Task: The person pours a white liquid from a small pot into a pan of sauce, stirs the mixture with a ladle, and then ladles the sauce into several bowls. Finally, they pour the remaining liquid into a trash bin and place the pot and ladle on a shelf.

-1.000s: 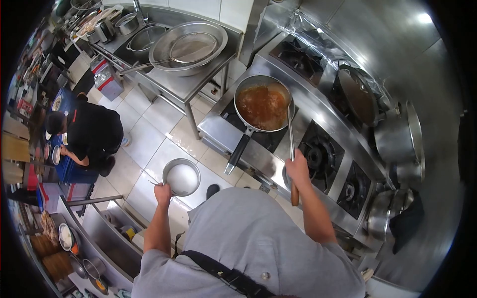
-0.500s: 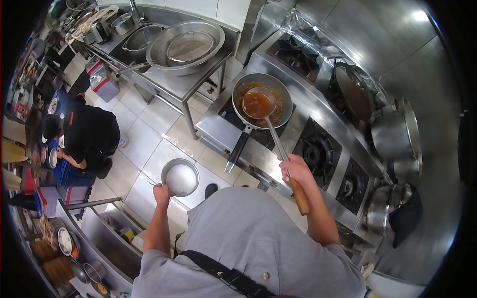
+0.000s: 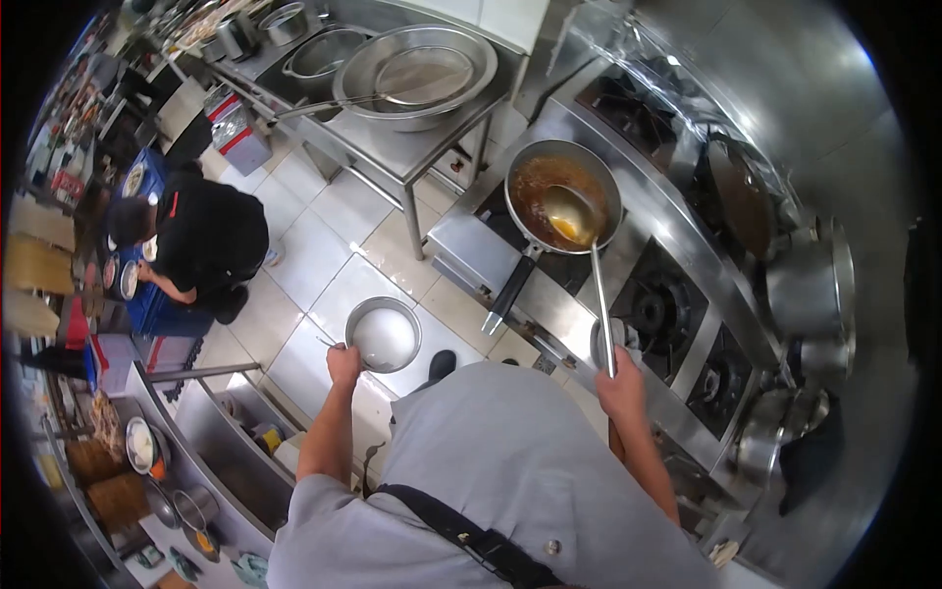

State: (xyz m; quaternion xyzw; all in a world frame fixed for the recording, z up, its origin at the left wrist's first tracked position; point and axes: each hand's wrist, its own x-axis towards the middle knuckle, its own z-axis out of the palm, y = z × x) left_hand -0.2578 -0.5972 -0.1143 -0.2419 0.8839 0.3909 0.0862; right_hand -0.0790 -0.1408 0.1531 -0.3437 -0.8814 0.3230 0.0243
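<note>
Grips the pot (image 3: pixel 384 335) by its handle in the left hand (image 3: pixel 343 365), above the floor (image 3: pixel 319 285) — clenches the ladle (image 3: pixel 603 304) in the right hand (image 3: pixel 620 381), reaching inside the right rim of the pan (image 3: pixel 543 179), on the stove (image 3: pixel 471 251) near the corner beside the table (image 3: pixel 378 147).

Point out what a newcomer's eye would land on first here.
Likely first is the pan of reddish-brown sauce on the stove, with a ladle dipped in it, gripped by the right hand. Next comes the pot of white contents in the left hand, over the tiled floor. A co-worker in black bends beyond it, at far left.
</note>
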